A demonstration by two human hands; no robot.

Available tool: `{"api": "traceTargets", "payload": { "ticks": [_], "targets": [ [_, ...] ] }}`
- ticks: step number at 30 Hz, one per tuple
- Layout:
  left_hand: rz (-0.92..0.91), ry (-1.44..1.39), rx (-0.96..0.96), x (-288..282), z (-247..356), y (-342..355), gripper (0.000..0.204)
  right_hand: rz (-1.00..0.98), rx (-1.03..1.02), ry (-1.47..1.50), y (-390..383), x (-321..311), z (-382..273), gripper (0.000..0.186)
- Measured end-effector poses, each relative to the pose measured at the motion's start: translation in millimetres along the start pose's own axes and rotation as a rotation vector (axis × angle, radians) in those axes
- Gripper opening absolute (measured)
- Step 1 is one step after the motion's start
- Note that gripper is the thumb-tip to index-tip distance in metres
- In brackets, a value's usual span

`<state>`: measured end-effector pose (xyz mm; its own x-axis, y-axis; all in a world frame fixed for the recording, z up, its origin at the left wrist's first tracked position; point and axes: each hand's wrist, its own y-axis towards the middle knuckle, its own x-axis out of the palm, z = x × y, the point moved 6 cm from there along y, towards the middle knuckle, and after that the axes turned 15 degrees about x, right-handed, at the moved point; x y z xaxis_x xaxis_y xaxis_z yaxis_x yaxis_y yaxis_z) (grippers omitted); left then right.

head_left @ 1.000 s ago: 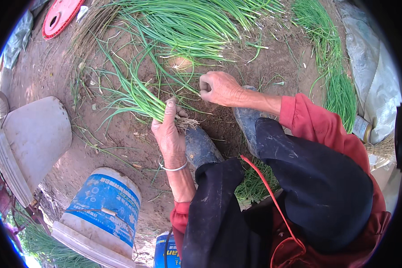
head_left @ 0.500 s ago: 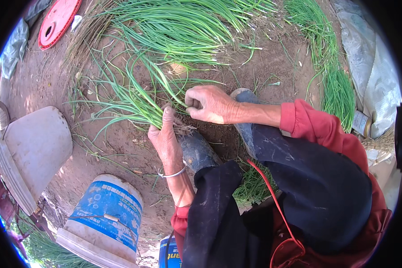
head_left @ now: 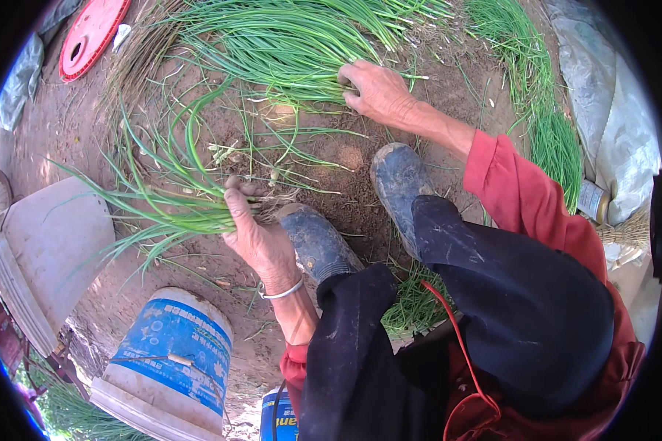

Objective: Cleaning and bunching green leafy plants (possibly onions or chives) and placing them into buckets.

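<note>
Clasping some greens, the left hand sits apart; nearer, the right hand, grip unclear, is at the root end of the leftward-running pile.

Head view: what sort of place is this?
Probably a farm plot or yard, though I can't tell which: bare soil underfoot, a broad spread of green stalks laid on it, and a dirt-marked blue-and-white bucket.

Along the left edge of the ground we see a red lid and white bucket; opposite, plastic sheeting.
</note>
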<state>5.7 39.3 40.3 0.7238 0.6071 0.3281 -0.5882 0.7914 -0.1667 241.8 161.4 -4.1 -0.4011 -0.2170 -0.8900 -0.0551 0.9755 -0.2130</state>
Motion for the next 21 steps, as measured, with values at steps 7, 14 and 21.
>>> {"api": "traceTargets", "payload": {
  "ticks": [7, 14, 21],
  "targets": [
    [-0.221, 0.045, -0.369, 13.2, -61.5, -18.6, 0.027, 0.086, -0.064, 0.113, -16.4, -17.5, -20.2, 0.016],
    [-0.274, -0.02, -0.407, 27.3, -67.7, -17.0, 0.023, -0.335, -0.261, 0.364, -68.2, 5.8, -69.1, 0.017],
    [-0.143, 0.065, 0.056, 20.4, 28.6, -1.6, 0.024, 0.094, -0.108, 0.005, 9.7, -16.2, 14.0, 0.013]
  ]
}}
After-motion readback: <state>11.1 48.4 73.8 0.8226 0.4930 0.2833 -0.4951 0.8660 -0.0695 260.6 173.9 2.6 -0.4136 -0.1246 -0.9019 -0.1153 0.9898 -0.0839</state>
